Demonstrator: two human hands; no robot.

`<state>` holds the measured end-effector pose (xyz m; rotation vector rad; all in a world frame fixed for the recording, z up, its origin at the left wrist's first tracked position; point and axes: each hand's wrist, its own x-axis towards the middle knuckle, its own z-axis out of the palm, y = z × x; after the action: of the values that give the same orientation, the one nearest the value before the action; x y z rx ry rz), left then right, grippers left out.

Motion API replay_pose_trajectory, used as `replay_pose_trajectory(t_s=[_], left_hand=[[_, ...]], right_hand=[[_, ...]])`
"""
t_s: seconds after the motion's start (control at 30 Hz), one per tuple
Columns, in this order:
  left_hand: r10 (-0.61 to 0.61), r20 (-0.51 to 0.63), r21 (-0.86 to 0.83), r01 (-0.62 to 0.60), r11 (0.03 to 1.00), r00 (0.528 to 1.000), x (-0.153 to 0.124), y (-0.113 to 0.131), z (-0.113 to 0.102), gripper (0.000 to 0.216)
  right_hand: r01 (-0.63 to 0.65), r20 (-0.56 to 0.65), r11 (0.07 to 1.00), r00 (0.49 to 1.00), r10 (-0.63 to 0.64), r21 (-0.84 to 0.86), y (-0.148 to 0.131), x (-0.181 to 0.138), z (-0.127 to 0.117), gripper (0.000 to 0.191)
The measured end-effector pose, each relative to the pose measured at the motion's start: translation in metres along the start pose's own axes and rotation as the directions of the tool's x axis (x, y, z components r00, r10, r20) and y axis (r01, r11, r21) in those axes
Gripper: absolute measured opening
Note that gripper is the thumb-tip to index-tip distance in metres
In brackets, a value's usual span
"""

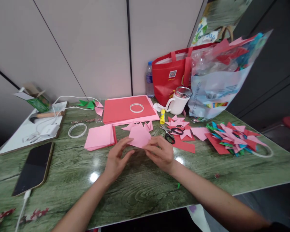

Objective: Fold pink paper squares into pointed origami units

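Your left hand (116,158) and right hand (159,154) meet at the middle of the table (140,187), each pinching an edge of one pink sheet (139,136) with fingers partly curled. The sheet is lifted slightly at its near edge, probably so that both thumbs can work the same fold line. Just left of it lies a stack of pink squares (100,137), close enough for the left hand to draw from. Far behind sits a flat pile of red paper (128,111) with a tape ring (136,108) on top. To the right, touching nothing you hold — scissors (171,132), a glue stick (162,116), folded pink triangles (178,123) and a heap of mixed folded pieces (232,137). A phone (33,167) rests at the near left. Nothing stands between the hands and the sheet.
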<state>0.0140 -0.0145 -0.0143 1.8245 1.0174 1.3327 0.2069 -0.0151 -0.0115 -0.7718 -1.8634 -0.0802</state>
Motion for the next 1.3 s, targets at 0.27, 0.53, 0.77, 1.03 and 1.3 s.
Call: replay_pose_trajectory(t_s=[0.27,0.53,0.77,1.03,1.3], left_hand=[[0.051,-0.06,0.201,-0.038,0.979,0.997,0.003,0.002,-0.003,0.019],[-0.01,-0.112,0.128,0.024,0.991,0.994,0.004,0.009,0.0,0.007],[-0.143,-0.134,0.075,0.154,0.985,0.981,0.006,0.013,-0.001,0.005],[-0.394,-0.131,-0.197,0.366,0.91,0.91,0.006,0.01,0.005,0.017],[-0.488,-0.084,-0.301,0.444,0.844,0.869,0.006,0.017,0.006,0.019]], right_hand=[[-0.027,0.057,0.998,0.998,0.024,0.053,0.001,0.001,0.004,0.014],[-0.318,0.054,0.93,0.948,0.314,0.184,-0.002,0.0,0.006,0.008],[-0.553,0.194,0.771,0.833,0.518,0.316,-0.002,0.001,0.008,0.012],[-0.507,0.138,0.799,0.86,0.491,0.323,-0.004,0.0,0.01,0.007],[-0.446,0.112,0.853,0.895,0.432,0.272,-0.003,-0.003,0.01,0.008]])
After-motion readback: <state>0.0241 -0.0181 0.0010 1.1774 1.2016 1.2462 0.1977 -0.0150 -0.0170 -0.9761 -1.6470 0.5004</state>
